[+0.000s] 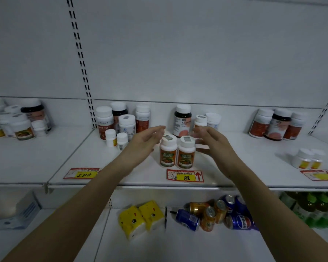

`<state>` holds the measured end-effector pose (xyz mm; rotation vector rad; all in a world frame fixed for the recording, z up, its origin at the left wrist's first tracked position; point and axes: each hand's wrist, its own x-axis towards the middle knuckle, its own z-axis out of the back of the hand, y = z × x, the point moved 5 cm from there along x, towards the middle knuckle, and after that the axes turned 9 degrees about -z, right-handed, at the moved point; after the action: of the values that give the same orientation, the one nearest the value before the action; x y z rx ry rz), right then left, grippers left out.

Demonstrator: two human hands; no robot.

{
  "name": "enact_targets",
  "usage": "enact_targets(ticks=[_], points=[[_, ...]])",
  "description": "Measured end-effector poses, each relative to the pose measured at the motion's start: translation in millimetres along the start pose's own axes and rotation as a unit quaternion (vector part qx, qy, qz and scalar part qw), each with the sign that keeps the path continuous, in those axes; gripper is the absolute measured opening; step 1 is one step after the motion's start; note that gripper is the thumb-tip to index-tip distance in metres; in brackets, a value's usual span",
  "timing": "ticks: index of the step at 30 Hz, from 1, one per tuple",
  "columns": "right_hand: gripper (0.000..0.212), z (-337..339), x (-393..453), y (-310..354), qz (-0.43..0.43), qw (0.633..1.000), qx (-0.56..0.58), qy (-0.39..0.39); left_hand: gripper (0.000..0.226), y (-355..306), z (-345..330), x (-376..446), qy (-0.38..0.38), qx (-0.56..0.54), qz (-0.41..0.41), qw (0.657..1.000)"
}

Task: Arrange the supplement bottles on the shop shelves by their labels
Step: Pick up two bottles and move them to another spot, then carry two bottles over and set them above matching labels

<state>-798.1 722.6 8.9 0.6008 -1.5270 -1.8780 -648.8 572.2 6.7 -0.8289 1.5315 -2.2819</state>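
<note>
Your forearms reach over the lower shelf (178,242) of cans (212,214). Your left hand (146,140) and right hand (212,142), each grip released and empty, flank two matching supplement bottles (176,154) standing upright, touching, behind the "88" price tag (185,175) on the upper shelf (121,176).

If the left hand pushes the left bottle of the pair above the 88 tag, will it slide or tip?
The left bottle looks taller than wide, so a push near its white cap would probably tip it. It stands close against the right bottle, which would likely move too. The left hand is open beside it; a low push may slide it.
</note>
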Motion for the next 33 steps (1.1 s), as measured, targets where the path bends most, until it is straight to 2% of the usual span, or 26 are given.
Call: enact_targets(ticks=[2,4,9,14,18,21,27,33], points=[[0.031,13,-1,27,0.034,0.997,-0.049,-0.044,0.039,-27,8,1,0.001,0.088,-0.029,0.996],[0.031,19,-5,56,0.068,0.99,-0.111,-0.054,0.04,-55,16,-3,-0.01,0.159,-0.048,0.986],[0.026,14,-35,95,0.123,0.956,-0.266,-0.014,0.041,-93,25,-30,-0.052,0.26,-0.035,0.964],[0.024,-9,-69,85,0.132,0.949,-0.286,0.021,0.041,-89,28,-89,-0.093,0.319,0.015,0.943],[0.025,-57,-100,75,0.146,0.938,-0.301,0.088,0.039,-82,37,-150,-0.113,0.381,0.08,0.914],[0.025,-101,-122,83,0.168,0.914,-0.347,0.125,0.036,-92,58,-184,-0.133,0.426,0.102,0.889],[0.029,-188,-164,124,0.218,0.882,-0.383,0.17,0.038,-116,130,-241,-0.164,0.5,0.14,0.839],[0.032,-294,-205,159,0.246,0.86,-0.395,0.209,0.04,-119,221,-310,-0.178,0.511,0.198,0.817]])
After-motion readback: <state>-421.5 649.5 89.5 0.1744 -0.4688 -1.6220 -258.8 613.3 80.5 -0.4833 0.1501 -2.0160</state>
